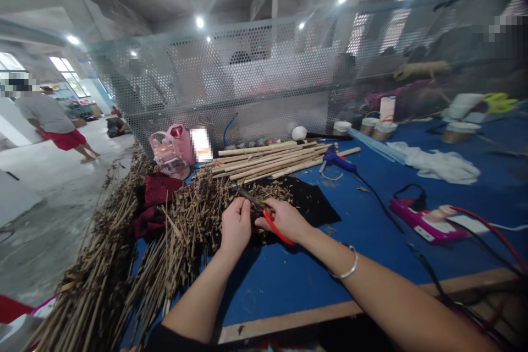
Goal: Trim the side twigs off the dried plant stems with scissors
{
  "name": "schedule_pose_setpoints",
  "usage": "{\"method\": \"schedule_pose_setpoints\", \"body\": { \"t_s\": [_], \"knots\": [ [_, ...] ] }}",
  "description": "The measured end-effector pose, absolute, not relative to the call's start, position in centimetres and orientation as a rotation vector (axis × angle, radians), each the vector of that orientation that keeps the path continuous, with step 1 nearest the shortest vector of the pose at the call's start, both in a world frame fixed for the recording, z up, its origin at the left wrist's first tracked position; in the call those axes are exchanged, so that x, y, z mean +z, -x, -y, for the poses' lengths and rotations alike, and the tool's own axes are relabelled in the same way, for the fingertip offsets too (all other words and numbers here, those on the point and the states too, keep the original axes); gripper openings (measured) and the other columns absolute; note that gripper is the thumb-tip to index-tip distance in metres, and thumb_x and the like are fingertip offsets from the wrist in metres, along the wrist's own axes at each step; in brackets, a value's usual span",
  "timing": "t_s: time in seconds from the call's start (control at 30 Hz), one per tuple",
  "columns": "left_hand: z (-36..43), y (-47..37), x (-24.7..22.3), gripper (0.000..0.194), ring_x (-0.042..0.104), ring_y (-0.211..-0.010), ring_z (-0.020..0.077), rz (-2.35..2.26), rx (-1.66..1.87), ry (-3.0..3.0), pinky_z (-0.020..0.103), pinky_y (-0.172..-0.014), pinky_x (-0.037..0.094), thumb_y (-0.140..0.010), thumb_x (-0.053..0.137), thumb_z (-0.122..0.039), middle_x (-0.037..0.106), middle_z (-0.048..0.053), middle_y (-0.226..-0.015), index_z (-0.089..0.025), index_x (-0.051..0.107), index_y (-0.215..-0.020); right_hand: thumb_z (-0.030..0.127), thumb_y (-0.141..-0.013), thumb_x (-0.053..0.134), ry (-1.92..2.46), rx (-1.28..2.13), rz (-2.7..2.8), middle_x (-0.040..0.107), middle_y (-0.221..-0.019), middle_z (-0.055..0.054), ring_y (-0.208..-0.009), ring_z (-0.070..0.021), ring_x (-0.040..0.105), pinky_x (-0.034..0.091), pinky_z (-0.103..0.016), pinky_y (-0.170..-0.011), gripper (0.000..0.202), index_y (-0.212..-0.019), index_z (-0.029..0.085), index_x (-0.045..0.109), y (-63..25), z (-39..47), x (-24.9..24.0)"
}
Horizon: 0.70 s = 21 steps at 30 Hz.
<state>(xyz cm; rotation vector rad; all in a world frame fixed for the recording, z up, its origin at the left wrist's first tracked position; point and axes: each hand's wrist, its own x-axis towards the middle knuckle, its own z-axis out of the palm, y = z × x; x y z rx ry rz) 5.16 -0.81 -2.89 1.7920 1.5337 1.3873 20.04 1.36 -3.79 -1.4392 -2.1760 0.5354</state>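
Blue tabletop (272, 297) is filling the near view, a pale wood edge (322, 316) running along its close side. Dry stems (185, 225) are piling up at left, some hanging over the floor side. They're looking light, stiff and brittle: likely snapping if squeezed or bent, not slippery, heads probably shedding bits. Best grip is probably on the bare stalks, a few at a time, clear of the crumbly heads. Scissors (271, 223) are looking light and rigid; red loops are the place for gripping, blades are not.

Position: the stem pile is lying just left of the left hand (236, 225), with cut-looking bits spreading beyond both hands. Left fingers are pressing together close to the blades; can't tell if a stem is sitting between them. Right hand (286, 220) is closing its fingers around the red loops, blades pointing forward and left, past the left fingertips.

Farther out, black cloth (317, 206) is lying under the loose bits, pale sticks (272, 159) are stacking up behind it, and a blue glue gun (340, 162) is resting by their right end. Mesh screen (247, 93) is standing behind; a person (51, 113) is showing far left.
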Motion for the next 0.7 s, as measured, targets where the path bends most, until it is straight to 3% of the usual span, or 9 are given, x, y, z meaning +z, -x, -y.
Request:
{"method": "schedule_pose_setpoints", "body": {
  "t_s": [0.23,0.37,0.57,0.7],
  "knots": [
    [-0.9,-2.7,-3.2,0.023,0.058,-0.067,0.0161,-1.711,1.253,-1.714,0.026,-0.064,0.042,-0.076,0.052,-0.032,0.066,0.006,-0.076,-0.016,0.067,-0.082,0.050,-0.069,0.057,1.425,0.500,2.048,0.052,-0.058,0.003,-0.050,-0.0093,0.044,0.027,-0.019,-0.047,0.031,-0.067,0.020,0.048,-21.3,-2.7,-3.7],
    [-1.8,-0.6,-2.8,0.030,0.060,-0.078,0.0180,-1.992,1.264,-1.755,0.030,-0.075,0.044,-0.079,0.047,-0.022,0.066,0.010,-0.090,-0.014,0.061,-0.104,0.049,-0.071,0.053,1.428,0.530,1.926,0.047,-0.053,0.004,-0.048,-0.0089,0.041,0.028,-0.019,-0.046,0.032,-0.063,0.019,0.047,-22.2,-3.6,-3.7],
    [-1.4,-0.2,-2.9,0.026,0.059,-0.082,0.0212,-2.147,0.804,-1.935,0.031,-0.076,0.043,-0.073,0.055,-0.025,0.063,0.010,-0.091,-0.016,0.063,-0.096,0.051,-0.073,0.050,1.380,0.537,1.828,0.043,-0.051,0.005,-0.048,-0.0086,0.038,0.029,-0.019,-0.046,0.034,-0.062,0.019,0.042,-22.5,-3.9,-3.8],
    [-1.2,-0.4,-3.5,0.035,0.058,-0.086,0.0200,-2.176,0.629,-1.965,0.028,-0.076,0.042,-0.071,0.056,-0.020,0.059,0.010,-0.102,-0.018,0.057,-0.106,0.053,-0.072,0.051,1.372,0.575,1.845,0.044,-0.051,0.005,-0.047,-0.0083,0.037,0.029,-0.019,-0.046,0.036,-0.062,0.019,0.042,-22.2,-3.6,-3.9]
  ]
}}
